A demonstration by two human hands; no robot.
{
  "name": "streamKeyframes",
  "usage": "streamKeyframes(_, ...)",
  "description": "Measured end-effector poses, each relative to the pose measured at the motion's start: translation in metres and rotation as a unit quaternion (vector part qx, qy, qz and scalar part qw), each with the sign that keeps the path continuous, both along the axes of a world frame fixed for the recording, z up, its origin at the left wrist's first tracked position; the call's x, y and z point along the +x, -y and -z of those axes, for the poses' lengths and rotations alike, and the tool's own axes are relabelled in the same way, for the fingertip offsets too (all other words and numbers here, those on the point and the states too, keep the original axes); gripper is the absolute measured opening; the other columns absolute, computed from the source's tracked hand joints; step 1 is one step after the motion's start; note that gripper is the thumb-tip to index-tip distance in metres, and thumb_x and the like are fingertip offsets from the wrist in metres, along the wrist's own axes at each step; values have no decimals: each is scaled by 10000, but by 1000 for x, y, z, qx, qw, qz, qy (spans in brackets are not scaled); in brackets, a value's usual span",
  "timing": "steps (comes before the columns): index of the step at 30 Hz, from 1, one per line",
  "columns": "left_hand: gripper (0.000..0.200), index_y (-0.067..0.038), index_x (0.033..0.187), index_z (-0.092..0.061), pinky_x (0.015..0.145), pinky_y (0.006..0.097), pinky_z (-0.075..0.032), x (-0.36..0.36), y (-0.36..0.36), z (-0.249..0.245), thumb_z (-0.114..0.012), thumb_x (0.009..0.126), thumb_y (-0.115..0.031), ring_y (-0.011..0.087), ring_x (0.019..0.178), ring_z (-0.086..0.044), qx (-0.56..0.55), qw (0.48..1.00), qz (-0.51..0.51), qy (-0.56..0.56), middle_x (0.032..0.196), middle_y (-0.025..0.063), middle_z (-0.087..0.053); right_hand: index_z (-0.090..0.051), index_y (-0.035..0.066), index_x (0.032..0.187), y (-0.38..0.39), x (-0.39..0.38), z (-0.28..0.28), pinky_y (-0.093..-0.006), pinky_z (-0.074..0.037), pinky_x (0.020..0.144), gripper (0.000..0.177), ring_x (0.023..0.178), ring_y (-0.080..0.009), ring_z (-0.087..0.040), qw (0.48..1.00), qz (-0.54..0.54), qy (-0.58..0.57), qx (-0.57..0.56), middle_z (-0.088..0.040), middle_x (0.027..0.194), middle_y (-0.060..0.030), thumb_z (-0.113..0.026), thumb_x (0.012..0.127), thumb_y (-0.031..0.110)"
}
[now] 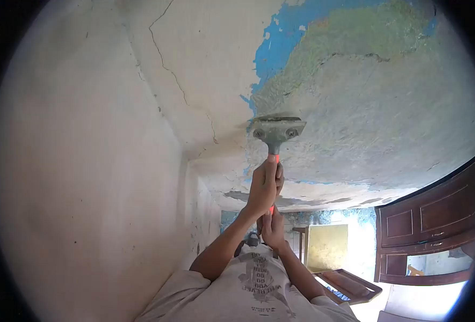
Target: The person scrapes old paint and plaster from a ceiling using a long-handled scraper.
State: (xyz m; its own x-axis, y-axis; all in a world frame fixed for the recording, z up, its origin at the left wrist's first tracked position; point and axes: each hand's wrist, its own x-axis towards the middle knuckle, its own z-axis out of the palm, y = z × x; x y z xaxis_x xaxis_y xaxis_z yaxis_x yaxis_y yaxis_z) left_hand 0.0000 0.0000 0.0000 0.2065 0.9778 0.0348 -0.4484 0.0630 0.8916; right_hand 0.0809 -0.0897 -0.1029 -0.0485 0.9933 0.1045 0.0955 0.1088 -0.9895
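Both of my hands are wrapped round the red handle of a wide-bladed scraper [275,129]. My left hand [265,187] is the upper one, closed just below the metal head. Lower on the same handle, my right hand [273,229] is closed too. Two screws show on the dusty grey head, whose blade edge lies at the peeling surface. There it overlaps the border between cream paint [216,59] and a scraped grey area [350,112]. Above the blade, blue paint [276,48] and a greenish patch [350,40] are exposed.
A pale wall [76,161] rises close on my left, and a thin crack runs through the cream paint. To the lower right stand a dark wooden cabinet [430,220], a yellowish panel [327,247] and a brown wooden frame [350,284].
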Motion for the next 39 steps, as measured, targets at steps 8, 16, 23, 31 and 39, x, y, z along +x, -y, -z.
streamKeyframes(8,581,-108,750,-341,387,247,-179,-6,-4,-2,-301,1072,-590,48,446,-239,19,1000,22,-4,582,-49,-273,-498,-55,1004,0,-15,9,-372,-450,468,331,458,-252,-606,993,59,88,58,-558,545,-90,-435,1067,264)
streamKeyframes(16,532,-101,751,-385,408,249,-244,-14,1,-15,-337,1098,-502,52,440,-308,8,999,5,-47,570,-47,-329,-468,-66,1127,6,-32,-9,-303,-430,460,434,475,-137,-557,995,55,71,47,-552,578,-47,-378,1089,356)
streamKeyframes(23,544,-106,738,-379,399,254,-232,-22,-10,-60,-358,1090,-520,47,418,-296,37,999,15,-22,569,-44,-333,-465,-107,1088,-11,-37,-47,-454,-435,477,342,545,-416,-632,994,60,66,57,-575,606,-201,-462,1060,235)
streamKeyframes(31,597,-118,736,-339,376,254,-186,-11,3,-5,-326,1056,-622,55,424,-240,23,998,-7,-52,559,-60,-256,-475,-112,1070,5,-26,1,-461,-446,491,342,544,-415,-633,993,64,93,39,-577,607,-213,-455,1066,229)
streamKeyframes(39,561,-116,710,-353,392,243,-216,-12,2,-8,-350,1089,-530,43,432,-269,28,999,1,-35,555,-52,-301,-473,-44,1152,5,-27,13,-289,-442,440,458,459,-117,-561,991,78,96,59,-542,554,-31,-387,1086,401)
